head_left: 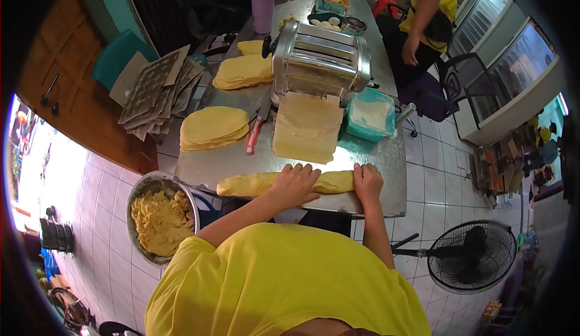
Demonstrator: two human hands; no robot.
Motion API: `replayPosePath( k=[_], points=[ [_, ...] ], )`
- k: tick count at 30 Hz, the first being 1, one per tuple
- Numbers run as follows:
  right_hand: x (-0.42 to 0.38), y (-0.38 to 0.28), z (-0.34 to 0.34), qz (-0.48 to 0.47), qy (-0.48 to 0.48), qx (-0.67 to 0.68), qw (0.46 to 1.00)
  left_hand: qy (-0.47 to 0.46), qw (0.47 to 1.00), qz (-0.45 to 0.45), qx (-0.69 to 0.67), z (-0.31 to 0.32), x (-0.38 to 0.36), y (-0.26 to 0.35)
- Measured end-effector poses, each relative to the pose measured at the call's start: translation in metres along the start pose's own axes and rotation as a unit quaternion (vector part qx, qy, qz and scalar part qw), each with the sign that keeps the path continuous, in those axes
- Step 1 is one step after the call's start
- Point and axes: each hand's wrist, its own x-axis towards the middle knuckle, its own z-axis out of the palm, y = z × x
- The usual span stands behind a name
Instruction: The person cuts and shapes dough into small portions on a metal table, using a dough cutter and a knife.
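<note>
A long roll of yellow dough (pixel 248 184) lies along the near edge of the metal table. My left hand (pixel 295 185) rests on the middle of the roll, fingers laid over it and slightly apart. At the roll's right end is my right hand (pixel 368 183), its fingers over the dough and pointing away from me. Beyond the hands, a flat pale sheet (pixel 307 127) lies in front of a metal roller machine (pixel 320 58). Stacks of flat dough sheets (pixel 214 127) and a red-handled knife (pixel 255 134) lie to the left.
A teal tub of white powder (pixel 370 114) stands right of the sheet. A metal bowl of dough (pixel 160 218) is at the table's lower left. A purple tumbler (pixel 263 9) stands farther back. Another person (pixel 423 9) stands behind the table's right side. A fan (pixel 471 256) is at lower right.
</note>
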Motion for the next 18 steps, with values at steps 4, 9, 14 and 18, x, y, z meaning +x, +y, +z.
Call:
replayPosePath(
  k=[4, 9, 14, 18],
  points=[
    [0.0015, 0.0001, 0.0006, 0.013, -0.011, -0.007, 1.0, 0.003, 1.0, 0.007, -0.002, 0.0026, 0.0007, -0.0005],
    [0.0007, -0.0017, -0.0013, 0.019, -0.009, -0.008, 1.0, 0.002, 1.0, -0.009, -0.013, 0.0002, 0.0021, 0.0013],
    [0.0022, -0.0029, -0.0028, 0.014, -0.012, -0.007, 1.0, -0.001, 1.0, -0.014, -0.018, -0.001, 0.0036, 0.002],
    [0.0023, -0.0029, -0.0025, 0.016, -0.012, -0.002, 1.0, 0.024, 1.0, 0.002, -0.01, 0.0016, 0.0032, 0.0008]
  ],
)
